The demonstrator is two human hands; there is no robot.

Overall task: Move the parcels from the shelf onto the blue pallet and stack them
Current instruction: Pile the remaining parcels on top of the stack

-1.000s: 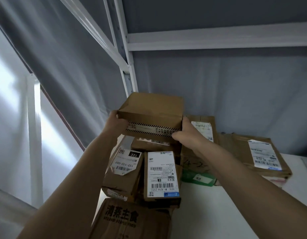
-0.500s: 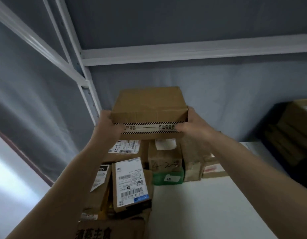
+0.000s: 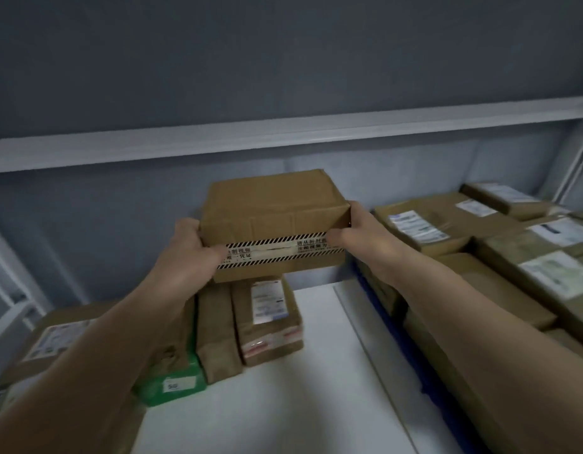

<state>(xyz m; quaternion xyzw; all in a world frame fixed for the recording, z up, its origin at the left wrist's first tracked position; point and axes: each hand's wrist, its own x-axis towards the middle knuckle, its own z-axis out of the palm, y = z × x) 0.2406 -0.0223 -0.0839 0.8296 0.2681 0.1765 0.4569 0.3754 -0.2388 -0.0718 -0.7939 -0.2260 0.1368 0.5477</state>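
At the far left a flat cardboard parcel [image 3: 51,339] with a white label lies on the white shelf [image 3: 267,404], and next to it a green-ended package [image 3: 175,383] and two upright brown parcels [image 3: 267,322] stand side by side. Above these, the left hand [image 3: 188,253] grasps the left end and the right hand [image 3: 359,237] the right end of a brown cardboard box [image 3: 273,217] banded with black-and-white striped tape, held in the air clear of the shelf, thumbs on its front face. To the right, more labelled parcels [image 3: 499,244] lie stacked, with a strip of blue edge [image 3: 378,299] showing beneath them.
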